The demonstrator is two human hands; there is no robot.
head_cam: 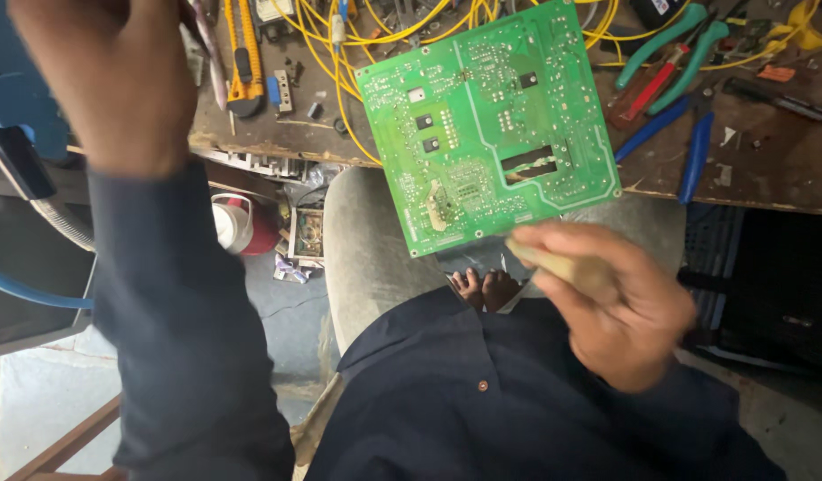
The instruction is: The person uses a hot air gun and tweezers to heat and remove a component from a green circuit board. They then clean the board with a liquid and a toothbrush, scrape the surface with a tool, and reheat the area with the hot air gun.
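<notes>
A green circuit board (486, 125) leans solder side up, its top on the workbench edge and its lower edge over my grey-trousered knee (366, 258). My right hand (625, 303) is just below the board's lower right edge, closed on a pale beige, blurred, stick-like object (562, 265) whose tip is next to the board. My left hand (99, 80) is raised at the top left, seen from the back with its fingers hidden. A thin pale rod (210, 62) sticks out beside it; whether the hand holds it is unclear.
The wooden workbench (749, 169) carries yellow wires (339, 53), a yellow utility knife (243, 62), teal-handled pliers (674, 49) and blue-handled pliers (696, 151). A red and white can (241, 224) stands on the floor. My bare feet (482, 287) show below the board.
</notes>
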